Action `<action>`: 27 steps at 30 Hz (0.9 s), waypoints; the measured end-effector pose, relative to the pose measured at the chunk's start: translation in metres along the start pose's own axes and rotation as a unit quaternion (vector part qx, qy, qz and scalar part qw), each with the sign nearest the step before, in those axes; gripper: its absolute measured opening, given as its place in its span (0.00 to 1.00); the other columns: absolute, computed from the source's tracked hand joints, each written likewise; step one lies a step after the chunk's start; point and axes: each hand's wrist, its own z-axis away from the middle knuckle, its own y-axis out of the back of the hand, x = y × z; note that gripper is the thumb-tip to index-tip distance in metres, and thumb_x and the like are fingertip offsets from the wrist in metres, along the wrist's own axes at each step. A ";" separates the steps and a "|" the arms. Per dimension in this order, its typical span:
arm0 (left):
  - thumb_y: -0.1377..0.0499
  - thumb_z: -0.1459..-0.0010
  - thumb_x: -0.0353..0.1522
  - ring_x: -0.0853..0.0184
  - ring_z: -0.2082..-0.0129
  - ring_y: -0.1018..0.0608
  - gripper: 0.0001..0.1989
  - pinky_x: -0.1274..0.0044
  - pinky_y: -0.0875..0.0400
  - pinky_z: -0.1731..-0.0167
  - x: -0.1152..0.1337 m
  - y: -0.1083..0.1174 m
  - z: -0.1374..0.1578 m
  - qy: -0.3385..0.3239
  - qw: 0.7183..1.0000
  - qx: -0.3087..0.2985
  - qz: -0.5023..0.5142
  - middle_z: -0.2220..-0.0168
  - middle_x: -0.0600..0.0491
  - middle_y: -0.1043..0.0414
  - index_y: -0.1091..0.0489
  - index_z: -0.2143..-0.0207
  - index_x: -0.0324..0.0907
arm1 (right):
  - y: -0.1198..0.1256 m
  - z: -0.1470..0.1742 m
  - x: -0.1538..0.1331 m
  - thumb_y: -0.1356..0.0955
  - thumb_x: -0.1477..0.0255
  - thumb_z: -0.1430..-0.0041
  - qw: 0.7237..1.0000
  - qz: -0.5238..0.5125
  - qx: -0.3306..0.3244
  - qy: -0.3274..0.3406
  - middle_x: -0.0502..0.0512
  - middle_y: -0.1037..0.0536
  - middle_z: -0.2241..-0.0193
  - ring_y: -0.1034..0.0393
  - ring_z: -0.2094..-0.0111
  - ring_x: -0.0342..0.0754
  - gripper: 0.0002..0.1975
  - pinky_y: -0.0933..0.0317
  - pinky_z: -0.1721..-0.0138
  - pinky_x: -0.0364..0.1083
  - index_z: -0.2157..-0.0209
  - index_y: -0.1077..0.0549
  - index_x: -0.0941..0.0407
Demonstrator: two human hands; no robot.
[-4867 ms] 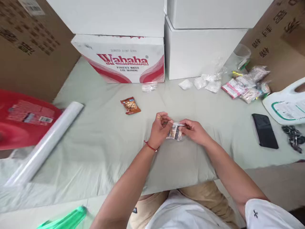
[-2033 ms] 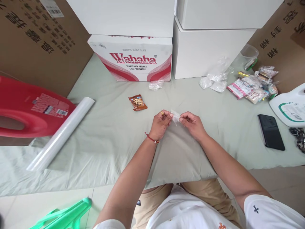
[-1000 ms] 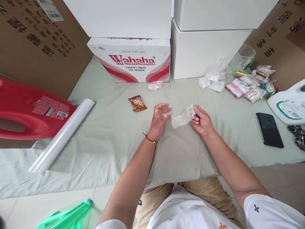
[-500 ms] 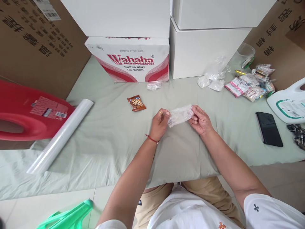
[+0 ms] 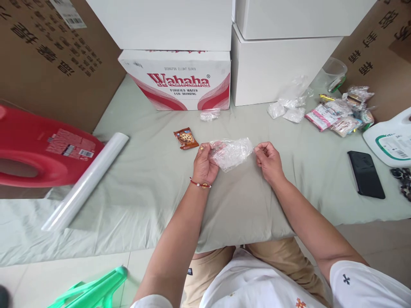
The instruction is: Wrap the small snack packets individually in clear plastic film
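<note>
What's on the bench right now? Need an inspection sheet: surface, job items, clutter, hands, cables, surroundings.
Surface: pale green cloth, wrinkled.
Job items: crumpled clear plastic, held above the cloth.
Clutter: brown cookie packet beyond the left hand; phone, heap of wrapped packets and white jug at right; white roll and red container at left.
Hands: left hand grips the plastic; right hand at its other end, contact unclear.
Cables: nothing seen.
Surroundings: Wahaha box behind; green plastic item on the floor.
</note>
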 end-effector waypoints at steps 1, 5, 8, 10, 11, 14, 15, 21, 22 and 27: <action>0.30 0.44 0.37 0.62 0.55 0.17 0.15 0.69 0.24 0.48 0.000 -0.001 0.000 -0.006 1.000 -0.001 0.009 0.62 0.52 0.18 0.34 0.71 0.44 | -0.001 0.001 0.001 0.22 0.55 0.49 1.000 0.020 0.013 0.012 0.44 0.33 0.74 0.46 0.80 0.36 0.20 0.52 0.82 0.39 0.69 0.29 0.53; 0.31 0.41 0.36 0.59 0.47 0.18 0.14 0.66 0.27 0.42 0.002 -0.004 0.002 -0.014 0.999 -0.029 0.025 0.58 0.51 0.18 0.35 0.71 0.45 | -0.003 0.006 0.000 0.27 0.46 0.44 0.997 0.076 -0.014 -0.014 0.50 0.26 0.70 0.43 0.80 0.37 0.24 0.51 0.84 0.41 0.68 0.27 0.53; 0.31 0.42 0.37 0.57 0.44 0.20 0.15 0.63 0.28 0.39 0.001 -0.007 0.006 -0.004 0.998 -0.050 0.024 0.57 0.51 0.19 0.35 0.70 0.45 | -0.005 0.007 -0.001 0.26 0.45 0.46 0.994 0.103 -0.018 -0.035 0.52 0.23 0.64 0.41 0.80 0.37 0.25 0.47 0.84 0.41 0.63 0.25 0.53; 0.30 0.42 0.37 0.56 0.43 0.21 0.15 0.62 0.29 0.39 0.000 -0.009 0.008 0.007 0.998 -0.057 0.023 0.57 0.52 0.19 0.35 0.70 0.45 | -0.005 0.007 -0.001 0.25 0.47 0.48 0.992 0.110 -0.031 -0.046 0.51 0.23 0.67 0.41 0.81 0.38 0.24 0.47 0.84 0.41 0.65 0.25 0.53; 0.30 0.42 0.38 0.56 0.43 0.21 0.15 0.61 0.29 0.39 0.000 -0.010 0.009 0.011 0.998 -0.059 0.021 0.56 0.52 0.19 0.35 0.69 0.45 | -0.004 0.007 -0.001 0.24 0.48 0.48 0.991 0.113 -0.043 -0.050 0.50 0.23 0.69 0.42 0.81 0.38 0.23 0.47 0.85 0.41 0.68 0.26 0.54; 0.30 0.42 0.38 0.58 0.43 0.21 0.15 0.62 0.30 0.38 -0.001 -0.011 0.010 0.003 0.998 -0.059 0.014 0.56 0.52 0.19 0.35 0.69 0.45 | -0.003 0.006 0.000 0.23 0.51 0.48 0.988 0.123 -0.074 -0.059 0.51 0.21 0.73 0.44 0.82 0.38 0.22 0.47 0.85 0.41 0.74 0.27 0.55; 0.30 0.43 0.38 0.58 0.43 0.21 0.15 0.63 0.30 0.38 -0.001 -0.011 0.010 -0.001 0.998 -0.055 0.013 0.56 0.53 0.20 0.35 0.68 0.45 | -0.002 0.006 -0.001 0.23 0.51 0.49 0.987 0.127 -0.077 -0.063 0.52 0.21 0.73 0.44 0.82 0.38 0.22 0.47 0.85 0.41 0.74 0.26 0.55; 0.29 0.44 0.39 0.59 0.45 0.20 0.18 0.64 0.28 0.41 0.001 -0.011 0.007 -0.020 0.998 -0.046 0.023 0.54 0.54 0.20 0.37 0.68 0.46 | -0.001 0.007 -0.006 0.23 0.52 0.48 0.985 0.126 -0.089 -0.077 0.54 0.18 0.71 0.43 0.82 0.37 0.20 0.47 0.85 0.41 0.71 0.22 0.56; 0.29 0.44 0.39 0.59 0.45 0.20 0.18 0.64 0.28 0.42 0.001 -0.011 0.007 -0.020 0.998 -0.047 0.024 0.53 0.53 0.20 0.37 0.68 0.46 | -0.001 0.007 -0.006 0.23 0.52 0.48 0.985 0.125 -0.093 -0.078 0.54 0.18 0.71 0.43 0.82 0.37 0.20 0.47 0.85 0.41 0.71 0.21 0.56; 0.31 0.42 0.40 0.60 0.47 0.19 0.17 0.66 0.26 0.45 0.001 -0.014 0.008 -0.024 0.999 -0.038 -0.004 0.51 0.51 0.21 0.37 0.68 0.46 | -0.002 0.007 -0.004 0.23 0.54 0.48 0.987 0.112 -0.095 -0.059 0.53 0.19 0.73 0.46 0.83 0.37 0.18 0.51 0.83 0.41 0.72 0.21 0.55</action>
